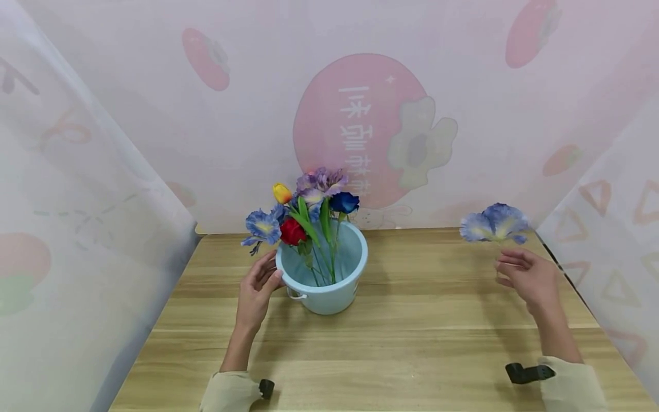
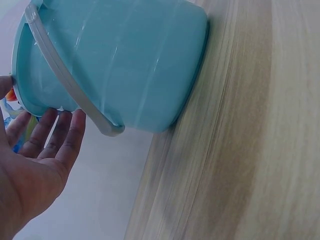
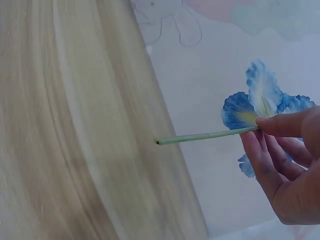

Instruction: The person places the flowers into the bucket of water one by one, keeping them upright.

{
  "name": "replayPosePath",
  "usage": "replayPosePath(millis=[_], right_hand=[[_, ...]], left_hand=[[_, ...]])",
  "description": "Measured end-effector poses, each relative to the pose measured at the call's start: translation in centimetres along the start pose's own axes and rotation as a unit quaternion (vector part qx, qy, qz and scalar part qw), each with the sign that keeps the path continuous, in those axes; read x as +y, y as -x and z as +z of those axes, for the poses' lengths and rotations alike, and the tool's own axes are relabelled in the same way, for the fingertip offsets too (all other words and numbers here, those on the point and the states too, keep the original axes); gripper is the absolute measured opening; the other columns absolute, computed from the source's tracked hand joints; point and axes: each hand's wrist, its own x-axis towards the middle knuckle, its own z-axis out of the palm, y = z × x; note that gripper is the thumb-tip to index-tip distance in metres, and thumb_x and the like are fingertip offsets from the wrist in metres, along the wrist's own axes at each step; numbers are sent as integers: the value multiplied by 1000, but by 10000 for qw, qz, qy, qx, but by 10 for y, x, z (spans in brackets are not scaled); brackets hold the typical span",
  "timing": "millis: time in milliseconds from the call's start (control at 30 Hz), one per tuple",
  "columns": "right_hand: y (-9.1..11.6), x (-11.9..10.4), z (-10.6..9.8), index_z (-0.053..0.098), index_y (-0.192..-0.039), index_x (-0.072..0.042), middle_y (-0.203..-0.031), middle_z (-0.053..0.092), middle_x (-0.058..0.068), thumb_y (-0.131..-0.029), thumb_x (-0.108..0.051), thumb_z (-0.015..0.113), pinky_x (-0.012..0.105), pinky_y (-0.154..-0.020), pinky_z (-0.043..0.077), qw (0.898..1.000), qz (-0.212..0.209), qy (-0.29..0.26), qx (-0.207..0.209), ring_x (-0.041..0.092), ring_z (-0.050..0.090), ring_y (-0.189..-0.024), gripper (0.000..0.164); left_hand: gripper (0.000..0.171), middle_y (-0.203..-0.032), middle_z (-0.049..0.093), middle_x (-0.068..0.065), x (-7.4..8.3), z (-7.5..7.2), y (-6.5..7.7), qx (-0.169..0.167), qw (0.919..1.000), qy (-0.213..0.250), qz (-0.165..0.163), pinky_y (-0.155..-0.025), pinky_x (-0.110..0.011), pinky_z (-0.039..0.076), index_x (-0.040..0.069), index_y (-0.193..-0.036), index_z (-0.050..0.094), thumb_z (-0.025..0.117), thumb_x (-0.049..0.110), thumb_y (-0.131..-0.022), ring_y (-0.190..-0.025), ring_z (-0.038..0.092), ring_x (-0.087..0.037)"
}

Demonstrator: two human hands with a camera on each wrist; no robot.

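A light-blue plastic bucket (image 1: 325, 297) stands upright on the table, with several flowers inside. Among them are a yellow tulip (image 1: 282, 193), a red rose (image 1: 292, 232), a blue rose (image 1: 344, 202), a blue iris (image 1: 263, 226) and a purple flower (image 1: 323, 182). My left hand (image 1: 259, 280) rests its fairly straight fingers and thumb against the bucket's left rim, palm apart from the wall, as the left wrist view shows. Away to the right, my right hand (image 1: 530, 278) pinches another blue iris (image 1: 495, 223) just under its bloom. Its short green stem (image 3: 205, 136) sticks out past the fingertips.
The wood-grain table (image 1: 412, 349) reaches back to a printed curtain (image 1: 247, 126), with more curtain on both sides. A white handle (image 2: 67, 80) hangs along the bucket's outside. Black devices show at the left cuff (image 1: 266, 389) and the right cuff (image 1: 529, 373).
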Motion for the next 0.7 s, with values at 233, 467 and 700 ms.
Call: replayPosePath(millis=[233, 467, 700], right_hand=[[5, -18, 20, 62, -138, -1, -98, 70, -28, -104, -6, 69, 23, -76, 67, 9986, -278, 457, 39, -5, 73, -92, 35], [4, -31, 32, 63, -137, -5, -99, 71, -27, -103, -7, 72, 22, -75, 67, 9989, -407, 235, 57, -6, 73, -92, 35], [2, -51, 49, 69, -124, -15, -100, 76, -17, -99, -2, 74, 22, -71, 67, 9966, -684, -453, 44, -2, 74, -88, 28]], left_hand=[[51, -146, 61, -28, 0, 0, 0, -23, 10000, -26, -30, -87, -28, 68, 2, -155, 53, 66, 7, -106, -123, 71, -19], [51, -148, 61, -27, -2, 0, -1, -27, 10000, -20, -45, -88, -27, 67, 3, -155, 53, 66, 8, -107, -122, 70, -15], [50, -147, 61, -28, -3, 0, -1, -8, 10000, 15, -17, -87, -26, 67, 2, -155, 53, 66, 7, -106, -121, 71, -14]])
